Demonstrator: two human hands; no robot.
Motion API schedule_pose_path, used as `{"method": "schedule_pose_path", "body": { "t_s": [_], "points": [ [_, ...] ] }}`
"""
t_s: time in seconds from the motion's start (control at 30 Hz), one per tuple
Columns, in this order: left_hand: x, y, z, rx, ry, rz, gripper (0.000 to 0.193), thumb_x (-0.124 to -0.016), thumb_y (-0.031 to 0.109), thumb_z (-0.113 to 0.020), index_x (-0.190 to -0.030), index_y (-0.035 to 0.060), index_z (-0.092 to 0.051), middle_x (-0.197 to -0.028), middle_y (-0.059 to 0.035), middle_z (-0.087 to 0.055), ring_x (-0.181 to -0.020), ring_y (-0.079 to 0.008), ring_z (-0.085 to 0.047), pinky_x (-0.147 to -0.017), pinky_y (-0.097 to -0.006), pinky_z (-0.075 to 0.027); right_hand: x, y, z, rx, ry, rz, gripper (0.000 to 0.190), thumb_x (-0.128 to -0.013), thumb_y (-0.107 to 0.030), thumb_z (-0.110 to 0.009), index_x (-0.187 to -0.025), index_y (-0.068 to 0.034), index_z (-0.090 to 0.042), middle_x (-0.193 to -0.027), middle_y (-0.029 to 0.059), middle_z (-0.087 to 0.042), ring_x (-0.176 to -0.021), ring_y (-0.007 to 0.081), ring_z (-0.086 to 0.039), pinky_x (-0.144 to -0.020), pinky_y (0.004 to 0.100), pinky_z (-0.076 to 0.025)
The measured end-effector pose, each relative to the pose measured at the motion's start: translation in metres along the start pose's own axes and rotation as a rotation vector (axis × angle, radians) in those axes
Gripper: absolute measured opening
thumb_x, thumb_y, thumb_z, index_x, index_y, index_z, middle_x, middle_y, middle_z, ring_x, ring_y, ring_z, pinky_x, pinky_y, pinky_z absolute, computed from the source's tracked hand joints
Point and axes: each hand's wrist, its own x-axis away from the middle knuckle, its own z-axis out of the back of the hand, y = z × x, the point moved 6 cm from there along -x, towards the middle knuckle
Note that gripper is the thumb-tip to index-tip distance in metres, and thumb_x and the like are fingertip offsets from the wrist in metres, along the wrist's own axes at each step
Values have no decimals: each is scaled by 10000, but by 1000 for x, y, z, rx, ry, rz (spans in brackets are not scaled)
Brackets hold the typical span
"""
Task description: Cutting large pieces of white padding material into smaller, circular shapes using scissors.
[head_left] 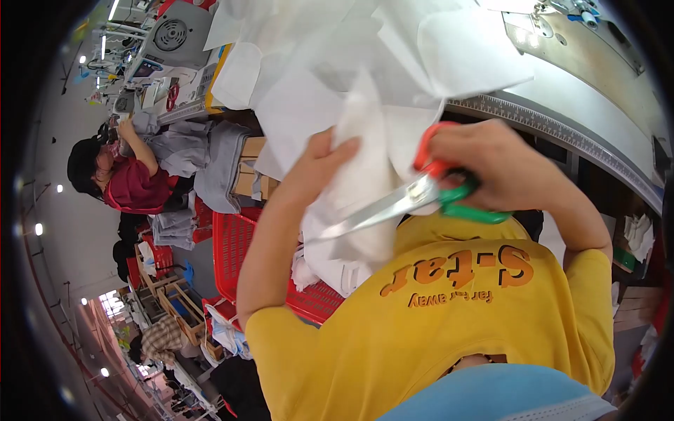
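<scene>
A piece of white cloth (363,173) is pinched between the thumb and fingers of my left hand (329,166) and hangs in front of my yellow shirt. My right hand (489,163) grips scissors (400,200) with one red and one green handle loop. The metal blades point down and to the left, across the lower part of the held cloth; blur hides whether they touch it. More white cloth pieces (468,52) lie spread over the work table beyond my hands.
A table edge with a printed ruler scale (558,123) curves along the right, by part of a sewing machine (542,26). A red plastic basket (231,258) with white cloth stands below left. A co-worker (137,179) in dark red sits at the left beside grey cloth (184,147).
</scene>
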Motion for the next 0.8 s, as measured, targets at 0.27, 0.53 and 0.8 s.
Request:
{"method": "schedule_pose_path", "body": {
  "t_s": [0.27, 0.53, 0.8],
  "points": [
    [-16, -48, -73, 293, -326, 11, 388, -931, 335, -441, -1118, 11, -542, -953, -82, -622, -805, -132, -605, -678, -237, -482, 4, 23, -69, 84, 2, 22, 271, -647, -55, -661, -873, -28, -514, -792, 104, -534, -724, 285, -550, -589, 364, -457],
    [-9, -49, -54, 62, -143, 205, 588, -907, 487, -423, -1153, -41, -502, -1106, -145, -563, -1087, -188, -499, -891, -301, -416, 11, 43, -71, -256, -60, -94, 320, -657, -9, -662, -934, -11, -502, -852, 121, -553, -755, 316, -549, -625, 357, -454],
    [-13, -55, -59, 93, -108, 120, 454, -857, 308, -588, -1173, -6, -502, -1077, -65, -576, -966, -131, -536, -819, -271, -436, -10, 62, -8, 172, 216, -88, 334, -688, -41, -644, -995, -38, -512, -929, 89, -601, -878, 280, -575, -741, 359, -462]
  ]
}}
